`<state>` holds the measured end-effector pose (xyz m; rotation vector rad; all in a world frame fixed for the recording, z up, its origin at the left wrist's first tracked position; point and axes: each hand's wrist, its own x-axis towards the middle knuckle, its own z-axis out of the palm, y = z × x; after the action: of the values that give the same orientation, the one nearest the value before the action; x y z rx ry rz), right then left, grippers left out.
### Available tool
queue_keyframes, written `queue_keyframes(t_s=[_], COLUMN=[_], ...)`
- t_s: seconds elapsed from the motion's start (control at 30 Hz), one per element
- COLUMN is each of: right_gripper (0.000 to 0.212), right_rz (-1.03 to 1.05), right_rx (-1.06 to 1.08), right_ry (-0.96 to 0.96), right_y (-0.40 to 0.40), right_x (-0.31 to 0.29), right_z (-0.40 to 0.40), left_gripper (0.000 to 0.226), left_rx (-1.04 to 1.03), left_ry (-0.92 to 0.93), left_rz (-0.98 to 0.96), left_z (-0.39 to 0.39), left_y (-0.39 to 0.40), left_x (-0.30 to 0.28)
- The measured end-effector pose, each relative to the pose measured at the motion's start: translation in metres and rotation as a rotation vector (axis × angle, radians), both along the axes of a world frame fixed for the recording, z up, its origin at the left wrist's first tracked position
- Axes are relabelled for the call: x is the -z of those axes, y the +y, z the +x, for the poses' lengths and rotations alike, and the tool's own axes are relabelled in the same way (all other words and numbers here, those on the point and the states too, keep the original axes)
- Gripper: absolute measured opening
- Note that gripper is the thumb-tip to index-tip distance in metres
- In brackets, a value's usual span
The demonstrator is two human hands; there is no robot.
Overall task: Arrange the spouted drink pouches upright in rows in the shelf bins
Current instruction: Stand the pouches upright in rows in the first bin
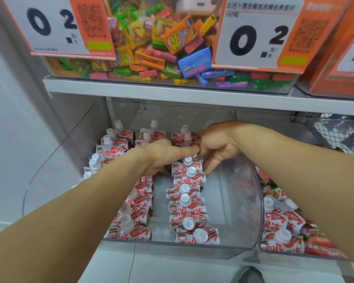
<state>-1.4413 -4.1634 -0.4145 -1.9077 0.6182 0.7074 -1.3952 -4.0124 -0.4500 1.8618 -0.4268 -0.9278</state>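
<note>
White-and-red spouted drink pouches (pixel 189 202) with white caps stand upright in rows inside a clear plastic shelf bin (pixel 251 203). Three rows run front to back, and the right part of the bin floor is bare. My left hand (pixel 161 155) reaches over the middle row, its index finger stretched to the right onto the pouches of the right-hand row. My right hand (pixel 217 145) is curled over the back of that same row and pinches a pouch (pixel 192 144) there. The hands meet above the row and hide the pouches under them.
A second clear bin (pixel 284 227) at the right holds loose pouches lying in a heap. Above, a white shelf (pixel 172 92) carries a bin of coloured candy (pixel 157 43) with orange price cards. A wire basket (pixel 339 131) sits at the far right.
</note>
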Motion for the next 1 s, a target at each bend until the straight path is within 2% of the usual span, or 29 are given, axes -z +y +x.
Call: queue_keyframes(t_s=[0.17,0.3,0.4,0.5,0.63,0.67,0.77,0.8,0.9,1.0], right_gripper=[0.052,0.058,0.063,0.054,0.046,0.048,0.053,0.048,0.042,0.049], right_rz=[0.062,0.059,0.074,0.034,0.042,0.037,0.031,0.025,-0.045,-0.01], right_rx=[-0.204,-0.211,-0.233,-0.252,-0.279,-0.278,-0.26,-0.253,-0.198,-0.108], right_ry=[-0.001,-0.112,-0.089,-0.051,-0.009,-0.006,0.011,0.027,0.043,0.006], right_y=[-0.003,-0.003,-0.003,-0.005,-0.002,0.0,0.004,0.008,0.019,0.03], right_x=[0.003,0.001,-0.001,0.0,-0.002,-0.004,-0.01,-0.013,-0.021,-0.018], right_z=[-0.003,-0.009,-0.009,-0.008,-0.01,-0.011,-0.011,-0.012,-0.02,-0.038], left_gripper=[0.039,0.045,0.056,0.061,0.075,0.072,0.044,0.046,0.083,0.088], left_rx=[0.043,0.081,0.103,0.139,0.215,0.228,0.195,0.17,0.163,0.141], left_ry=[-0.042,-0.036,0.006,0.009,-0.046,-0.05,0.003,0.005,-0.023,-0.046], left_rz=[-0.097,-0.117,-0.173,-0.218,-0.111,-0.073,-0.058,-0.053,-0.003,0.028], left_z=[0.003,0.009,0.012,0.009,0.012,0.012,0.008,0.007,0.001,-0.012], left_y=[0.007,0.013,0.019,0.02,0.017,0.016,0.016,0.017,0.021,0.022], left_x=[0.008,0.011,0.012,0.01,0.011,0.011,0.007,0.005,-0.002,-0.006])
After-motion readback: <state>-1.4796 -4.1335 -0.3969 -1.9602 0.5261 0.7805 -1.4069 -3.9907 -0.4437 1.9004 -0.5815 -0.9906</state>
